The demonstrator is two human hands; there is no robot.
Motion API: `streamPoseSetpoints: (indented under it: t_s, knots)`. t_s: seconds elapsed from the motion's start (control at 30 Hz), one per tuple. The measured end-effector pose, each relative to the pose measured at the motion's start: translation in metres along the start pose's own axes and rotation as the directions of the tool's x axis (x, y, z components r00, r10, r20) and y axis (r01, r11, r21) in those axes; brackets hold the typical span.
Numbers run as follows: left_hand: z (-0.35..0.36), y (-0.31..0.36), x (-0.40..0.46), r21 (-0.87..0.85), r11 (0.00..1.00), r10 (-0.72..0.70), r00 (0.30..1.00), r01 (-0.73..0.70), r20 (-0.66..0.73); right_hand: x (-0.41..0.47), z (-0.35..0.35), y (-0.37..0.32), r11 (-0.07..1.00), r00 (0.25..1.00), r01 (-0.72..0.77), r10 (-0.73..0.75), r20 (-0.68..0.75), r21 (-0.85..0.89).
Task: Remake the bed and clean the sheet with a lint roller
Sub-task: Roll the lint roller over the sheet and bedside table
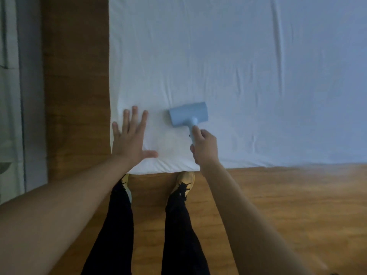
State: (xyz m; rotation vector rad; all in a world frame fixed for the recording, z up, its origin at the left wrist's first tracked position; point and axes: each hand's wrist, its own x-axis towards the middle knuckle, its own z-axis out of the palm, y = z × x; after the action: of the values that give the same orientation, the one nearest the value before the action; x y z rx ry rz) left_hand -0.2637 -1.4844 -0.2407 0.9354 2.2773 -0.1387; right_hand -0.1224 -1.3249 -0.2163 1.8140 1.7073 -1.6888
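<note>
No readable text or labels, seemingly, anywhere.

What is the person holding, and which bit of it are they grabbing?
The right hand grips the light blue plastic lint roller by its handle. The left hand holds nothing; it lies flat, fingers spread, on the white sheet.

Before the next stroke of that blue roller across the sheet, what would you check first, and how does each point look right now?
1. Right hand grips the lint roller by its handle: ok.
2. Roller head lies on the white sheet: ok.
3. Left hand presses flat on the sheet near the corner: ok.
4. Sheet ahead is smooth: not ok, creases show.
5. Lint left on the sheet: cannot tell.
</note>
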Motion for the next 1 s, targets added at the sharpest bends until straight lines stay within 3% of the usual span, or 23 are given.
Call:
streamPoseSetpoints:
  t_s: [0.13,0.3,0.43,0.63,0.73,0.83,0.93,1.0]
  knots:
    - [-0.002,0.001,-0.003,-0.025,1.000,-0.002,1.000,0.003,0.009,-0.071,-0.031,0.071,0.997,0.997,-0.078,0.078,-0.005,-0.001]
    - [-0.006,0.002,-0.002,-0.029,1.000,0.006,1.000,-0.006,0.015,-0.120,-0.052,0.081,0.988,0.993,-0.117,0.117,0.007,0.104]
    - [-0.003,-0.007,-0.009,-0.047,0.999,0.028,0.999,-0.029,-0.020,-0.118,-0.049,0.041,0.980,0.998,-0.057,0.063,-0.026,0.189]
    - [0.006,-0.004,-0.025,-0.066,0.998,0.000,1.000,-0.001,-0.024,-0.024,-0.007,-0.090,0.946,1.000,0.021,-0.016,-0.020,0.325]
    - [0.005,-0.003,-0.029,-0.052,0.999,-0.001,1.000,0.000,-0.019,0.022,0.019,-0.121,0.965,1.000,-0.005,0.003,0.007,0.264]
    - [-0.002,-0.014,-0.031,-0.004,0.997,0.074,0.997,-0.074,0.022,0.025,0.036,-0.092,0.995,0.999,-0.038,0.040,-0.011,0.096]
    - [-0.019,-0.038,-0.033,0.006,0.982,0.185,0.978,-0.187,0.099,-0.018,0.031,-0.021,0.993,0.997,-0.059,0.064,-0.041,0.102]
    - [-0.038,-0.055,-0.028,0.107,0.947,0.280,0.943,-0.301,0.178,-0.060,0.022,0.026,0.992,0.994,-0.077,0.084,-0.072,0.100]
